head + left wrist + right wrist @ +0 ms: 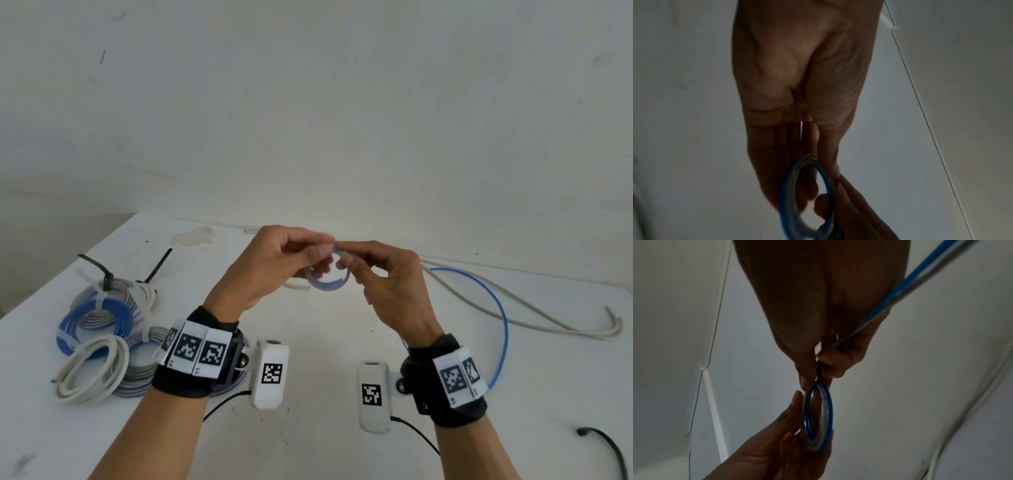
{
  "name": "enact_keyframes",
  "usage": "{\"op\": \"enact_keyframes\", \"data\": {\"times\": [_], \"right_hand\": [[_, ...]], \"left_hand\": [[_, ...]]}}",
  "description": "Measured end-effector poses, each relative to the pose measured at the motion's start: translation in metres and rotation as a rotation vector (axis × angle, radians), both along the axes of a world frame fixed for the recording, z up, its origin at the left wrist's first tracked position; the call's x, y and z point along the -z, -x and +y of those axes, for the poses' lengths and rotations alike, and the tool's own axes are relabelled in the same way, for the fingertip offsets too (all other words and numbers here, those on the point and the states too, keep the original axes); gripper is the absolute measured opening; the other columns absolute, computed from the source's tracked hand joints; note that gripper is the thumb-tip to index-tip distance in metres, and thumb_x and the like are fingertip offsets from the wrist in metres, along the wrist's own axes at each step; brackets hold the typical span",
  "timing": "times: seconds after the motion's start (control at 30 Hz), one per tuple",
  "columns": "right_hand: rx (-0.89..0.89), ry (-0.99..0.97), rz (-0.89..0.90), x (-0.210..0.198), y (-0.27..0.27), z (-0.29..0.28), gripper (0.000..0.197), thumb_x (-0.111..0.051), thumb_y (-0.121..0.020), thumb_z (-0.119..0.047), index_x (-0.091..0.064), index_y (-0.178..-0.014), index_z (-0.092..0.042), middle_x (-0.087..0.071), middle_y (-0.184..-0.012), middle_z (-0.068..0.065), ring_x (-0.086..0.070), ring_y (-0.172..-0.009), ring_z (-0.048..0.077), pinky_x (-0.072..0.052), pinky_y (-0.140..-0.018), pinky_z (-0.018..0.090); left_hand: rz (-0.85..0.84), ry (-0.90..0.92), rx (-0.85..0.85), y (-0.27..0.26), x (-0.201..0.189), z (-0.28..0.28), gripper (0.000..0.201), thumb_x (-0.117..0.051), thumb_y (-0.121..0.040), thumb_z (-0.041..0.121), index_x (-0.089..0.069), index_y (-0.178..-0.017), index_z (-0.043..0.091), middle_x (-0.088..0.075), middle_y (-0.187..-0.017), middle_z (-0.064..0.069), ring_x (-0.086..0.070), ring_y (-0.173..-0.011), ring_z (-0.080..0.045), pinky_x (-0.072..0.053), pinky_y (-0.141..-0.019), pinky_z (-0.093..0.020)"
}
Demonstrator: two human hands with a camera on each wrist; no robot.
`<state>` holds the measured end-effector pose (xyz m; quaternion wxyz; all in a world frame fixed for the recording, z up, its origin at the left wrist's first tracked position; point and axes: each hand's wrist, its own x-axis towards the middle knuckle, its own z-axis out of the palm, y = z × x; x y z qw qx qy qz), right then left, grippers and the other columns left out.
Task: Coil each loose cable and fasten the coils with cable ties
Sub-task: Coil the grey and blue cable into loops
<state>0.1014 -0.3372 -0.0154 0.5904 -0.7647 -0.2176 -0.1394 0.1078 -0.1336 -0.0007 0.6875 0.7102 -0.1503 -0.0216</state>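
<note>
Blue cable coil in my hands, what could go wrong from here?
1. The small blue coil is only pinched by the left hand and right hand; no tie is on it, so it may spring open.
2. Its loose tail crosses the beige cable and could drag or snag it.

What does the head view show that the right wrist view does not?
Head only: tied coils at the table's left, a loose white cable at right, a black cable and both wrist cameras. Right wrist only: the blue cable running up past the right hand's palm. Both: the left hand and right hand pinching a small blue loop.
</note>
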Motion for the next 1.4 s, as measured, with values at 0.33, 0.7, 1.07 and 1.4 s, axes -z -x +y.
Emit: {"op": "enact_keyframes", "data": {"times": [0.33,0.7,1.07,1.4], "right_hand": [[0.080,-0.054,0.008,-0.003,0.001,0.004,0.007,-0.073,-0.093,-0.019,-0.073,-0.100,-0.021,-0.077,-0.084,-0.001,-0.064,-0.059,0.016,-0.051,-0.057,0.030],[0.126,-0.321,0.020,0.002,0.006,0.025,0.021,-0.077,-0.090,-0.013,-0.073,-0.110,-0.015,-0.075,-0.086,0.004,-0.068,-0.068,0.019,-0.050,-0.047,0.027],[-0.024,0.024,0.050,-0.003,-0.001,-0.004,0.022,-0.073,-0.094,-0.014,-0.077,-0.112,-0.025,-0.074,-0.092,-0.015,-0.055,-0.067,0.007,-0.047,-0.050,0.022],[0.098,-0.164,0.033,-0.004,0.001,0.002,0.011,-0.072,-0.093,-0.012,-0.076,-0.103,-0.017,-0.075,-0.083,0.005,-0.067,-0.064,0.019,-0.051,-0.050,0.027]], "left_hand": [[0.084,0.055,-0.047,0.001,-0.003,0.004,0.022,-0.070,-0.090,0.012,-0.074,-0.109,0.001,-0.077,-0.090,-0.017,-0.075,-0.081,-0.024,-0.060,-0.076,-0.031],[0.120,0.417,-0.193,0.003,-0.007,-0.015,0.019,-0.066,-0.093,0.012,-0.073,-0.107,0.002,-0.078,-0.094,-0.013,-0.076,-0.085,-0.023,-0.060,-0.076,-0.029],[0.039,0.023,-0.082,0.002,-0.004,0.002,0.023,-0.072,-0.089,0.013,-0.075,-0.111,0.007,-0.076,-0.091,-0.014,-0.074,-0.086,-0.023,-0.061,-0.079,-0.035],[0.052,0.153,-0.186,-0.001,-0.004,0.008,0.018,-0.071,-0.090,0.012,-0.074,-0.105,0.002,-0.076,-0.083,-0.011,-0.074,-0.078,-0.019,-0.060,-0.070,-0.028]]}}
